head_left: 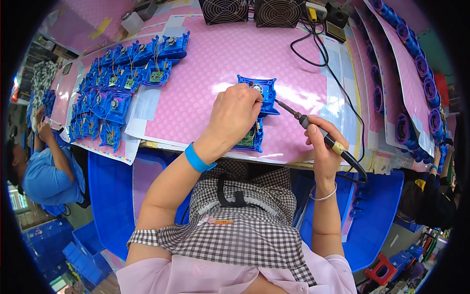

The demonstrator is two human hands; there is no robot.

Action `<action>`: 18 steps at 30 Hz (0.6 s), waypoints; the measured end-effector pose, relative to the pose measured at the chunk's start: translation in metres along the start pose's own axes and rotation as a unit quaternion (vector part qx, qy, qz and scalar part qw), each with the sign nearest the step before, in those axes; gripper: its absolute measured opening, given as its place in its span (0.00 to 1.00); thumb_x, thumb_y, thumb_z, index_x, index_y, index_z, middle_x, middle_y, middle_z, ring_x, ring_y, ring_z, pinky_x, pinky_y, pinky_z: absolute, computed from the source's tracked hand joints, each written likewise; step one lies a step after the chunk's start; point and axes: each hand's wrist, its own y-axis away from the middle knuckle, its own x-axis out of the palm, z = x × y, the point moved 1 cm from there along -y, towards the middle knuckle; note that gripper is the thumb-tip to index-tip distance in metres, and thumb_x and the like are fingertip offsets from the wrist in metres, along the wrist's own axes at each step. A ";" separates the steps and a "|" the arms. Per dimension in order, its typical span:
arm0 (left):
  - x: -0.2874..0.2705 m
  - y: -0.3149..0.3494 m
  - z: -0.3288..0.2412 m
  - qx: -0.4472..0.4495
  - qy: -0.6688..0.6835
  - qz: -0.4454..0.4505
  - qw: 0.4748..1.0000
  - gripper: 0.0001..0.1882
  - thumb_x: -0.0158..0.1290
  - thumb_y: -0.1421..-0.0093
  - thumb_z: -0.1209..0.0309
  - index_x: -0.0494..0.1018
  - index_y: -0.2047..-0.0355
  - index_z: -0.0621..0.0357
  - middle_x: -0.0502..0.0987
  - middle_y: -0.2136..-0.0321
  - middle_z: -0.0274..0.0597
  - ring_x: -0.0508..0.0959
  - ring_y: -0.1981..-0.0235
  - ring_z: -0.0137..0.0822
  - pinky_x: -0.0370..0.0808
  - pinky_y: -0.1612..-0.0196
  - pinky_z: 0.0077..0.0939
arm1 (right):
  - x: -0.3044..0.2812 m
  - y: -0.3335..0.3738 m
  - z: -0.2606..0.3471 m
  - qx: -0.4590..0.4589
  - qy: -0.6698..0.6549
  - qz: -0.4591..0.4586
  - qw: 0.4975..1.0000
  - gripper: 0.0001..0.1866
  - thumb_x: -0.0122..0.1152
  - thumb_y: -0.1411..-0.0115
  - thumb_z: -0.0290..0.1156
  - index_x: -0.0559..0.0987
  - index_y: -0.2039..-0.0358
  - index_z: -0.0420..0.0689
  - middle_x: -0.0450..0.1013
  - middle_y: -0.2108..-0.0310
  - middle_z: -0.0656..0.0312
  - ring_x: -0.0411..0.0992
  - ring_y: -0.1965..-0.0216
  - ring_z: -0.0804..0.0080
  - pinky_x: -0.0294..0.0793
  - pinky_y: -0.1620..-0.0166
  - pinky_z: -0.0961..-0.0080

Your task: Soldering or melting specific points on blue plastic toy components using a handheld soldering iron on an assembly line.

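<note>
Right fingers (317, 138) grip soldering iron (304, 121) beside blue shell (268, 91); left fingers (248, 95) over it, hold unclear. Shell seems mid-work; units (114, 104) to its left look wired.

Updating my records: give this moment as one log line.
left hand: over blue housing | right hand: holding soldering iron | more housings: tabletop, left

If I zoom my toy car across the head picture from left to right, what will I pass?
A person in a light-blue shirt → the blue shells → the left hand → the right hand holding a soldering iron → the blue round parts.
</note>
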 end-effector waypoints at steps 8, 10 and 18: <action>0.001 0.000 0.000 0.001 0.002 0.000 1.000 0.05 0.57 0.50 0.73 0.79 0.73 0.60 0.77 0.76 0.48 0.78 0.72 0.46 0.73 0.69 0.39 | -0.002 0.001 0.005 -0.006 -0.001 -0.007 1.000 0.10 0.60 0.41 0.25 0.80 0.60 0.33 0.76 0.74 0.57 0.72 0.76 0.77 0.71 0.71 0.83; 0.001 0.000 0.000 0.003 0.004 -0.005 1.000 0.05 0.57 0.50 0.72 0.79 0.73 0.60 0.77 0.76 0.48 0.78 0.72 0.46 0.73 0.69 0.39 | 0.000 0.000 0.005 -0.006 -0.005 -0.008 1.000 0.10 0.60 0.41 0.25 0.80 0.60 0.33 0.76 0.74 0.56 0.72 0.76 0.77 0.71 0.71 0.83; -0.011 0.001 0.006 -0.039 0.127 -0.041 0.990 0.07 0.61 0.50 0.75 0.80 0.70 0.63 0.81 0.72 0.47 0.81 0.70 0.39 0.76 0.65 0.29 | 0.005 0.000 0.006 -0.021 -0.027 -0.027 0.999 0.09 0.62 0.43 0.23 0.81 0.62 0.36 0.77 0.73 0.61 0.73 0.77 0.81 0.70 0.74 0.87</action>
